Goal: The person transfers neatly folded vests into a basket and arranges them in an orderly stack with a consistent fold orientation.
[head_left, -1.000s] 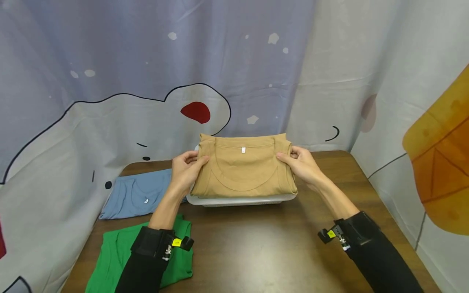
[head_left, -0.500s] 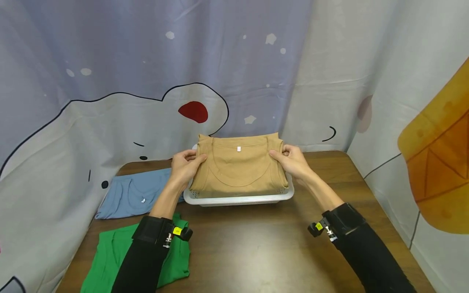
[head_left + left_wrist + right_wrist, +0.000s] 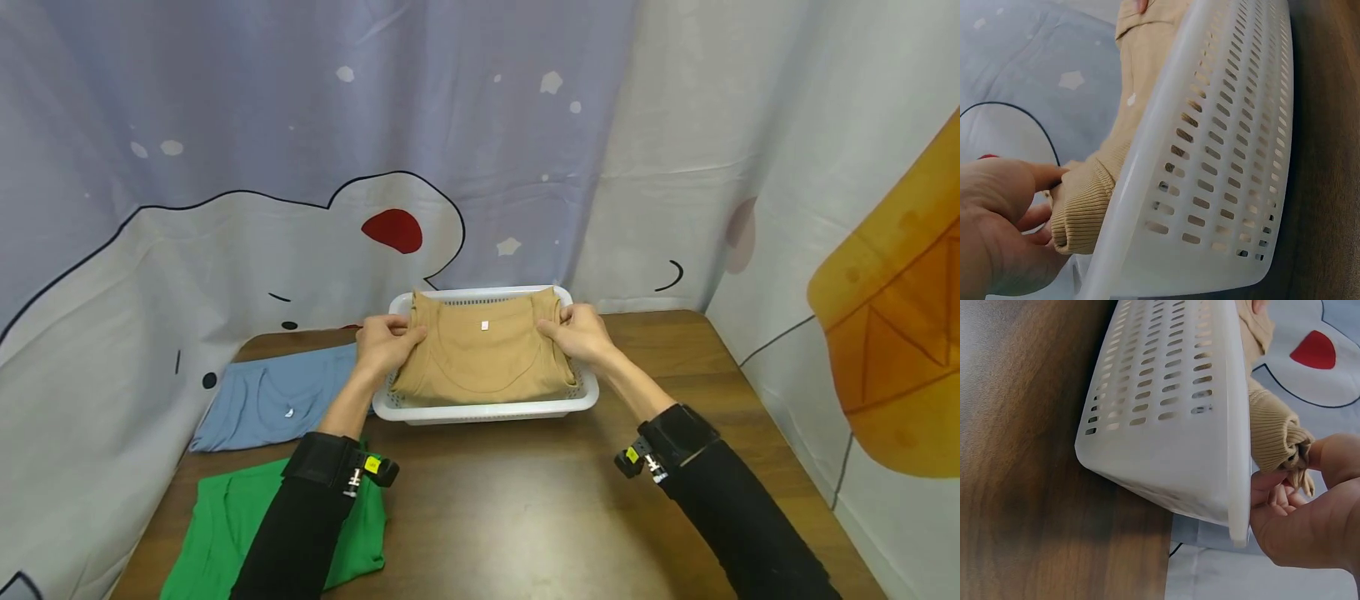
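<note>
A pale blue and white curtain (image 3: 487, 125) fills the background, printed with small white stars, 1 red patch and, on the right, 1 big orange shape; below it spreads a brown wooden table (image 3: 487, 500); near its far edge stands a white plastic basket (image 3: 487, 412) with slotted walls, upright, its long side facing the person; the folded tan shirt (image 3: 483, 362) is within the basket's rim, neckline up, its 2 far corners raised by the hands; whether its underside touches the basket floor is hidden; to the left, a green shirt (image 3: 228, 508) lies at the near end, partly covered by 1 of the 2 black sleeves (image 3: 273, 542); beyond it lies a folded blue shirt (image 3: 258, 407), reaching toward the basket's left end; the left hand (image 3: 383, 343) pinches the tan shirt's left edge between thumb and fingers, the thumb on top; the right hand (image 3: 581, 335) pinches the right edge the same way, its curled fingertips just beside the basket rim in the right wrist view, though contact with the rim cannot be told; each wrist bears 1 small black camera (image 3: 386, 472); smallest is 1 white tag (image 3: 484, 326) at the tan shirt's neckline.
</note>
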Demonstrator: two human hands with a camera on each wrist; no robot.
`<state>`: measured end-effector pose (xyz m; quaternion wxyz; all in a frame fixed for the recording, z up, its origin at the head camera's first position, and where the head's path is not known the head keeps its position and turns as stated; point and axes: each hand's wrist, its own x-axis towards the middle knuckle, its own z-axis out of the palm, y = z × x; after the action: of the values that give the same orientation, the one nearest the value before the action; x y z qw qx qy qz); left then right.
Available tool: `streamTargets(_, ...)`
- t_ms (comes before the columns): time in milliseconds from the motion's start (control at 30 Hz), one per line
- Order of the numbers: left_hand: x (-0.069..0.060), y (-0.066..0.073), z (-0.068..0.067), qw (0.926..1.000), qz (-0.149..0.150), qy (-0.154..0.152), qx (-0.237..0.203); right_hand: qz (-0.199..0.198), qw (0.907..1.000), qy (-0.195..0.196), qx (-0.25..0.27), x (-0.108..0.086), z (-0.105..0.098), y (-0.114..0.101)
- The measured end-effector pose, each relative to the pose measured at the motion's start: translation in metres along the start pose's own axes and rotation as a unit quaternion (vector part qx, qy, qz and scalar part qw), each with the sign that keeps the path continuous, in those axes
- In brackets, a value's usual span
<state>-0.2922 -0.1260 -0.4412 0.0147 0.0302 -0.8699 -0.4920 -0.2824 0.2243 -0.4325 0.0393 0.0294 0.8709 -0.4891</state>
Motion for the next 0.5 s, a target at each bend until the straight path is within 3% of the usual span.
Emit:
streamTargets(100,0.000,0.002,0.004,0.9984,0.021,0.013,0.050,-0.005,0.9993,-0.001,-0.038,0.013,0.006,0.006)
streamTargets(133,0.001,0.003,0.005,0.9976,0.026,0.017,0.063,-0.025,0.9991,-0.004,-0.033,0.030,0.010,0.025)
streamTargets(233,0.001,0.005,0.008,0.9954,0.032,0.023,0.087,-0.026,0.9980,-0.012,-0.057,0.039,0.015,0.029)
streamTargets(333,0.001,0.004,0.010,0.9935,0.038,0.025,0.105,-0.022,0.9969,-0.007,-0.075,0.037,0.018,0.021)
streamTargets(367,0.002,0.004,0.010,0.9927,0.040,0.026,0.110,-0.003,0.9950,-0.003,-0.100,0.023,0.018,0.002)
streamTargets(500,0.005,0.000,0.012,0.9891,0.055,0.029,0.133,-0.011,0.9888,0.011,-0.148,0.015,0.022,-0.010)
